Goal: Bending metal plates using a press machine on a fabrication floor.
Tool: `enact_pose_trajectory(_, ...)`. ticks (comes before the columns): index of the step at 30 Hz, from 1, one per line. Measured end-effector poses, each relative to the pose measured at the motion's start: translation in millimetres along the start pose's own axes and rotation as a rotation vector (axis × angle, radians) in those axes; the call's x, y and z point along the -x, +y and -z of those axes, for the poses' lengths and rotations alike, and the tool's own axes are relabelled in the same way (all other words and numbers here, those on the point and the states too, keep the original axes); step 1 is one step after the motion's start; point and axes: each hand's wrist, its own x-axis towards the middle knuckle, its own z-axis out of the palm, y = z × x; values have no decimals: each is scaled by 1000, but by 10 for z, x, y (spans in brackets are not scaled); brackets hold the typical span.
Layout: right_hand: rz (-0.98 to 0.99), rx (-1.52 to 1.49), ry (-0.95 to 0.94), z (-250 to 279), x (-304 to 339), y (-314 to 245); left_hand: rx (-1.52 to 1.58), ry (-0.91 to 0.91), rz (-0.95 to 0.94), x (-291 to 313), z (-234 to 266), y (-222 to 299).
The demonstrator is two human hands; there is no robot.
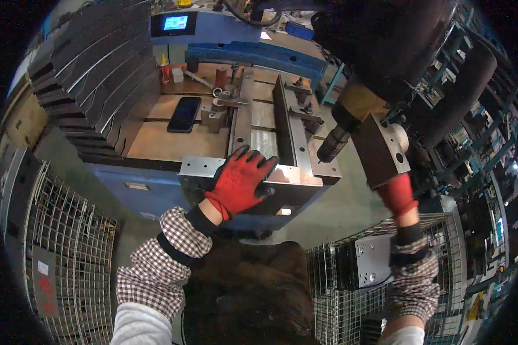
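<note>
Head: right hand (398,196) partly behind box (380,152)

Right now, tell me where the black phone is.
In the head view, the black phone lies left of centre on the machine table, left of a metal block, beyond the left hand.

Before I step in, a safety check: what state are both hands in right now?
Left hand: open, resting on the metal strip.
Right hand: cannot be told; fingers hidden behind the dark box.
</note>
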Motion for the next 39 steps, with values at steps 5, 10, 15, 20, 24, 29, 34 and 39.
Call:
enact_pose_trajectory(5,178,-444,532,897,-271,-379,-48,-14,8,62,3,-72)
enact_pose_trajectory(10,428,-305,799,1430,-493,-1070,-39,-44,29,67,87,-49)
enact_pose_trajectory(15,531,-155,804,1494,-779,-1518,-14,9,29,27,20,-34)
enact_pose_trajectory(20,548,-115,824,1446,-809,-1692,-37,-26,35,29,41,-28)
enact_pose_trajectory(24,572,-85,841,1446,-789,-1766,-6,-56,29,37,46,-15)
enact_pose_trajectory(29,600,-52,866,1385,-827,-1907,-20,-34,46,63,50,-51)
enact_pose_trajectory(34,620,2,890,1357,-906,-1977,-39,-13,41,32,10,-35)
enact_pose_trajectory(39,648,74,917,1316,-957,-2023,-17,-10,36,36,-15,-63)
